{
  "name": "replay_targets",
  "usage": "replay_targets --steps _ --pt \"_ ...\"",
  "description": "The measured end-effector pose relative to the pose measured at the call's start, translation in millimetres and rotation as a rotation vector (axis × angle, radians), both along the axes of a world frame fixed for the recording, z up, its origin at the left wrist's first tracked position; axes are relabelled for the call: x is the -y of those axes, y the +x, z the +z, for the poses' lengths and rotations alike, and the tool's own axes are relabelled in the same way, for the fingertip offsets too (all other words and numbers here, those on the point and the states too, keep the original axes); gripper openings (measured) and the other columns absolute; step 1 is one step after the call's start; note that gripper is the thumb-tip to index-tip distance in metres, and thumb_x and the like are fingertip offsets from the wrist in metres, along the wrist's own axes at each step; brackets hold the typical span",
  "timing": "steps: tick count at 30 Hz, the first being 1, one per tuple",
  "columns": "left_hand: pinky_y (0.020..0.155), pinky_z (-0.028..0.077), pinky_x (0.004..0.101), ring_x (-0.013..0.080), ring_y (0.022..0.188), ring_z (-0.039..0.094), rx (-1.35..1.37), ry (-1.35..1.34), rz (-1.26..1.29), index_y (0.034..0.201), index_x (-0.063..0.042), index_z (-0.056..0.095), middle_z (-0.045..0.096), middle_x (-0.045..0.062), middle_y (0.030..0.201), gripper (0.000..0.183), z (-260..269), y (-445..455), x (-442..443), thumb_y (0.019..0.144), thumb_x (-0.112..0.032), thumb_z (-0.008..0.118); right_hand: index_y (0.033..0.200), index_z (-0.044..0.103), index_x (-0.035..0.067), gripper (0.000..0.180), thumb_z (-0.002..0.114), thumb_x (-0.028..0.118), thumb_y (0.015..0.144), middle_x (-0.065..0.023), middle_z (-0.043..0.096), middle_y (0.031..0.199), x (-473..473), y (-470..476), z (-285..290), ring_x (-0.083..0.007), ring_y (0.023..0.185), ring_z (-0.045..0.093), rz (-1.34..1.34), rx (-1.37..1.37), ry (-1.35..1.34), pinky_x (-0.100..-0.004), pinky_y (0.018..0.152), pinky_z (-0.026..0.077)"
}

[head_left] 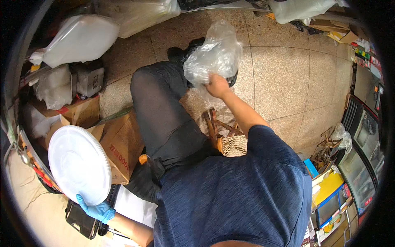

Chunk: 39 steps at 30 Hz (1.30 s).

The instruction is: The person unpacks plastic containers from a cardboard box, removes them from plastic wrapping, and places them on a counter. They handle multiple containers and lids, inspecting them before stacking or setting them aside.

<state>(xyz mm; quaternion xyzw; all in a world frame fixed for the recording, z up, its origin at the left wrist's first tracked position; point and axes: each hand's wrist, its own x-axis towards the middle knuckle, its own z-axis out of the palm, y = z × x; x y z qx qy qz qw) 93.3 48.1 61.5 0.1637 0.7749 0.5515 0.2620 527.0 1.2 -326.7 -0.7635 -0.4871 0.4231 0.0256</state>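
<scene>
My left hand [96, 211], in a blue disposable glove, grips the lower edge of a small stack of round white plastic lids [78, 160]. The lids are tilted up and face the camera, above the cardboard boxes. My right hand [216, 86] is bare and reaches out ahead. Its fingers are closed on the gathered lower end of a clear plastic bag [216, 55], which hangs crumpled above the floor. What the bag contains, if anything, cannot be made out. My fingertips on both hands are partly hidden.
An open cardboard box [115, 148] stands by my leg. A wooden folding stool with a woven seat [234, 145] is beside me. Filled plastic bags [81, 38] are at the far left. A glass-fronted cabinet [358, 160] lines the right. Speckled tile floor [277, 74] lies ahead.
</scene>
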Motion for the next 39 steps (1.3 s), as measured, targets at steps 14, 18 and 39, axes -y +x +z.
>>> replay_targets --steps 14,18,39 --pt "0.107 0.039 0.0526 0.0385 0.126 0.046 0.095 -0.010 0.006 0.140 0.005 0.041 0.044 0.022 0.142 0.071 -9 -30 15 0.084 -0.031 0.066 0.121 0.053 -0.005 0.047 0.061 0.022 0.083 -0.0190 0.064 0.107 -3 94 -38 -0.0276 0.097 0.066 -0.964 -0.687 -0.296 -0.0381 0.084 0.055" --pt "0.108 0.038 0.0524 0.0372 0.127 0.046 0.043 -0.027 0.067 0.139 0.006 0.041 0.044 0.022 0.142 0.067 0 -7 6 0.086 -0.029 0.064 0.134 0.042 0.002 0.065 0.065 0.031 0.081 -0.0219 0.052 0.131 -68 37 -61 -0.0309 0.120 0.056 -0.326 0.230 -0.195 -0.0401 0.099 0.048" --pt "0.109 0.037 0.0479 0.0325 0.125 0.049 0.161 0.023 0.178 0.136 0.005 0.047 0.050 0.018 0.139 0.059 6 -39 31 0.088 -0.025 0.062 0.140 0.039 0.006 0.062 0.060 0.026 0.085 -0.0203 0.045 0.138 -11 -16 3 -0.0389 0.127 0.046 0.168 0.292 0.429 -0.0431 0.102 0.041"
